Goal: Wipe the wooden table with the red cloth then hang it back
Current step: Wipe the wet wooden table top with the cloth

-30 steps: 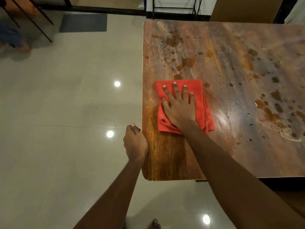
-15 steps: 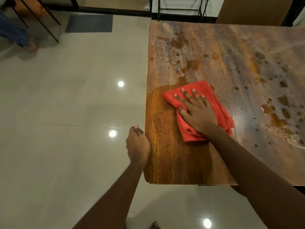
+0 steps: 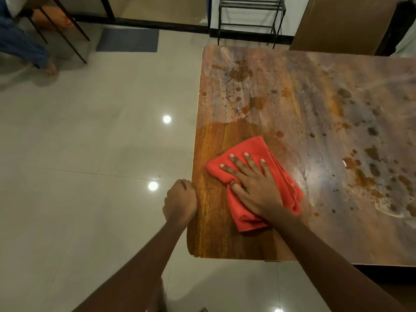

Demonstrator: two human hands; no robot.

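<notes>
Left hand [image 3: 181, 200]: fingers curled into a fist, knuckles against the left edge of the brown wooden table with rounded corners [image 3: 216, 239], near the near-left corner. Can't tell whether it actually clasps the edge.

Right hand [image 3: 254, 188]: flat, fingers straight and spread, palm pressing down on the folded red cloth [image 3: 256, 146]. Nothing pinched.

The cloth lies on the tabletop in the near-left part, just in from the left edge, one corner pointing toward the far edge.

Wood around the cloth and along the near-left corner is dark and glossy. Toward the far edge and the right side the top carries a dull greyish film with brown splatter stains [image 3: 242, 73] near the far-left corner and brown blotches [image 3: 364, 179] on the right.

Left of the table: pale glossy tiled floor [image 3: 90, 154] with round light reflections [image 3: 166, 119].

Beyond the far edge: black metal rack [image 3: 247, 21], brown flat panel [image 3: 342, 25], dark grey floor mat [image 3: 128, 40]. Far left: another person's bare foot [image 3: 50, 68] beside black metal legs [image 3: 67, 34].
</notes>
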